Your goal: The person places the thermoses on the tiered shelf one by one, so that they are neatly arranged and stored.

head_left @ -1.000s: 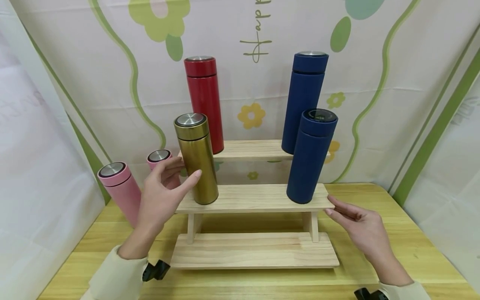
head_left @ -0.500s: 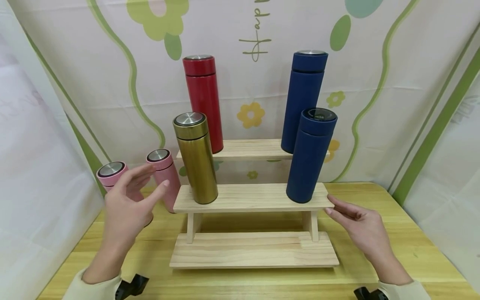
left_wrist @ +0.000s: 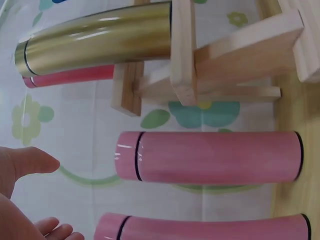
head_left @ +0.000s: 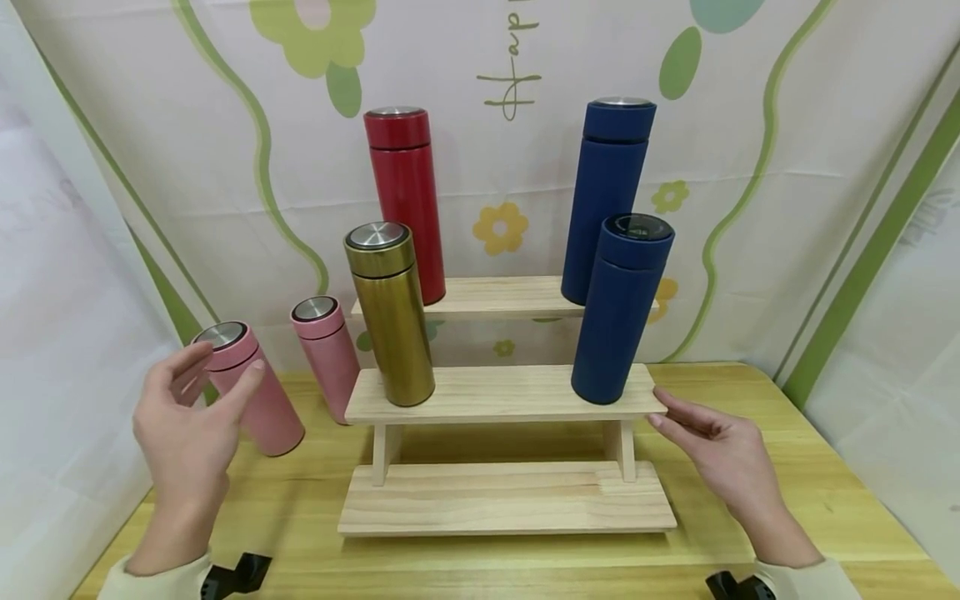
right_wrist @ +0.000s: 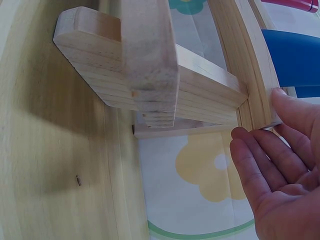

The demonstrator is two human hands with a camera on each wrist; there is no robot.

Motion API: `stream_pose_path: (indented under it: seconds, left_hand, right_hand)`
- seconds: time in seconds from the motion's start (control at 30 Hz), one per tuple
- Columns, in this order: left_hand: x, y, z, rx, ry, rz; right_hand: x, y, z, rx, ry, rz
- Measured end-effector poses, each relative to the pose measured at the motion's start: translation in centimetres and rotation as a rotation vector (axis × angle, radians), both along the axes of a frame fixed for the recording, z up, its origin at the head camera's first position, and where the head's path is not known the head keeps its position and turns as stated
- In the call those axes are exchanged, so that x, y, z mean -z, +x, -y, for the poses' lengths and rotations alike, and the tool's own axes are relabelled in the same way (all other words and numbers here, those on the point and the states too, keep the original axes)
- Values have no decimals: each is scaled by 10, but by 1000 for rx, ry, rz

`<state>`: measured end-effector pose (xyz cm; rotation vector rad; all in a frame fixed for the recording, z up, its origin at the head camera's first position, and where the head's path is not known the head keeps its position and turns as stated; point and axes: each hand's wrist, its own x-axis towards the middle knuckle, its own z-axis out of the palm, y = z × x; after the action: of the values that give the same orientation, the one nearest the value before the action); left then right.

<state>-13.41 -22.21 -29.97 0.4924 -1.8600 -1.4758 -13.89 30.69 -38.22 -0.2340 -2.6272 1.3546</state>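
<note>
Beside the cap of the leftmost pink thermos [head_left: 268, 412] is my left hand [head_left: 183, 437], thumb and fingers spread apart. The left wrist view shows a gap between this hand and the bottle. A second pink thermos [head_left: 328, 367] stands to its right on the table. My right hand [head_left: 723, 458] pinches the right end of the middle shelf of a wooden display stand [head_left: 502, 393], its thumb [right_wrist: 290, 107] against the board. A gold thermos [head_left: 393, 333] and a blue thermos with a dark display lid [head_left: 618, 333] stand upright on that shelf.
On the top shelf [head_left: 502, 296] stand a red thermos [head_left: 407, 187] at left and another blue thermos [head_left: 609, 192] at right. The low front shelf [head_left: 506, 500] rests on the wooden table [head_left: 450, 575]. A printed cloth [head_left: 480, 167] hangs behind, with white cloth at both sides.
My left hand has moved left and down, away from the gold thermos, past the second pink one, to the leftmost pink thermos. My right hand stays at the shelf end.
</note>
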Motion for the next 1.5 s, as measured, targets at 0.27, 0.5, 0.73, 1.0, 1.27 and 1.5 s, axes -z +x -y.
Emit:
stream_pose_path:
  seconds: [0.27,0.5,0.73,1.0,1.27,1.5]
  left_hand:
    - [11,-2,12,-36,-11,52]
    - [27,-9,30,-52,53,176]
    - [48,-20,52,-4,115,260]
    - [65,-32,78,218,219,285]
    - [77,-41,90,348,110,389]
    - [77,-48,87,333,125,415]
  right_hand:
    - [-1,2,0,-6,-16,-18]
    - [-1,2,0,-4,-21,-6]
    - [0,0,-1,-15,-24,-5]
    - [1,0,-2,-14,-22,-11]
    - [1,0,-2,-13,-13,4]
    - [1,0,-1,-6,-23,-9]
